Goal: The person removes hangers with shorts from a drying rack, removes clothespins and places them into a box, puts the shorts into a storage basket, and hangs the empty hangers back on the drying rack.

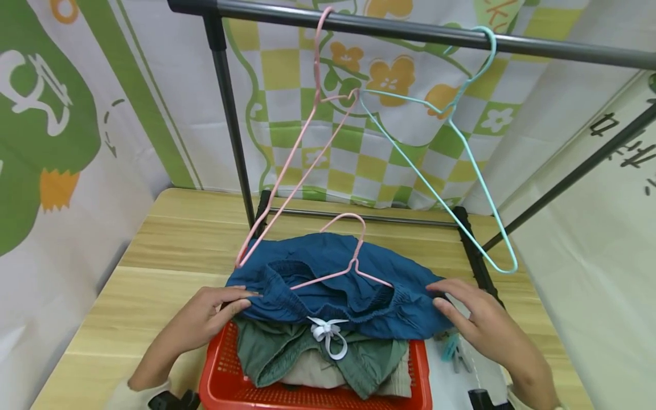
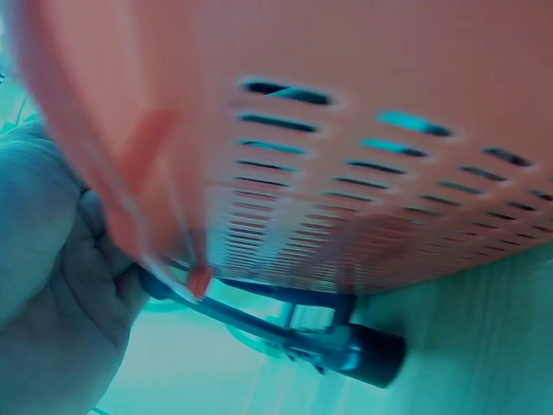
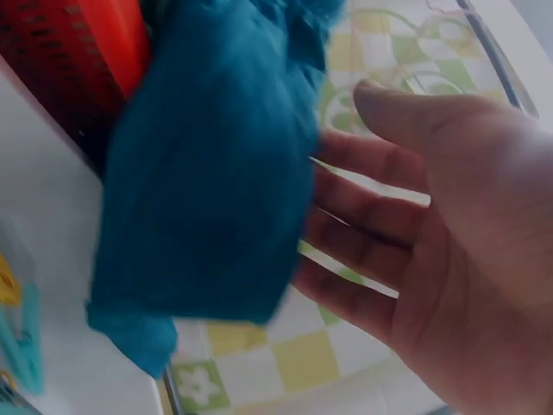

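Observation:
Blue shorts (image 1: 328, 290) lie on top of a red basket (image 1: 225, 376) full of clothes. A pink wire hanger (image 1: 353, 250) sits in their waistband, its hook pointing away from me. My left hand (image 1: 241, 299) rests with straight fingers against the left end of the waistband. The right hand (image 1: 443, 296) touches the right end, fingers straight. In the right wrist view that hand (image 3: 432, 259) is spread beside the blue cloth (image 3: 207, 199). The left wrist view is blurred, showing the basket wall (image 2: 363, 130) and my palm (image 2: 52, 285).
A dark clothes rack rail (image 1: 410, 31) crosses overhead with a second pink hanger (image 1: 318, 97) and a teal hanger (image 1: 461, 142) on it. A green garment (image 1: 277, 347) with a white drawstring (image 1: 328, 333) lies under the shorts. Teal clothespins (image 1: 453, 347) lie right of the basket on the wooden table (image 1: 169, 250).

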The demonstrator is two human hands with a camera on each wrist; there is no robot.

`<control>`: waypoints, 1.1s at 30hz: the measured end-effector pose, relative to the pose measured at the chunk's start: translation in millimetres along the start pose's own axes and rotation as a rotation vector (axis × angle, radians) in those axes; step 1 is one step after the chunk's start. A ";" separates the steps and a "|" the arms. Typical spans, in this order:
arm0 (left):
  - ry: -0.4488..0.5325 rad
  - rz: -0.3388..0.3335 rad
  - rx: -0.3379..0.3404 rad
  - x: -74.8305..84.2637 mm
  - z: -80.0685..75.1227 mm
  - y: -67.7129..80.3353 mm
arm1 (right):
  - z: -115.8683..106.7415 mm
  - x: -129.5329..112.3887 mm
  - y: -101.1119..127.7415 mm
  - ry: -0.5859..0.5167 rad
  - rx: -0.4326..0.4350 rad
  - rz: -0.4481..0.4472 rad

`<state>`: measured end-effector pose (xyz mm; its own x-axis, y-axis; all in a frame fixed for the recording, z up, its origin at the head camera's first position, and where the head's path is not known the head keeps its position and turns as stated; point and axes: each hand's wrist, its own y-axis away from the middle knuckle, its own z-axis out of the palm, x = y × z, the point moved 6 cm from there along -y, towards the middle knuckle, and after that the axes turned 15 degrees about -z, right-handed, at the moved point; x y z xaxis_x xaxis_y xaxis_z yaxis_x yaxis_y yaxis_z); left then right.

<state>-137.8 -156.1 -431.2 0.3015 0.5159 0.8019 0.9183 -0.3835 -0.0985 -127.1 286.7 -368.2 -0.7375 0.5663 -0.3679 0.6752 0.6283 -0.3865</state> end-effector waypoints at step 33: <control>-0.180 -0.060 -0.152 71.1 1.2 -25.0 | 0.5 -10.4 0.8 -0.083 0.062 -0.049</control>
<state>-138.9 -109.0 -372.5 0.3005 0.6642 0.6845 0.8908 -0.4519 0.0474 -118.8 281.0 -365.1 -0.7680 0.4881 -0.4146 0.6396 0.6184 -0.4566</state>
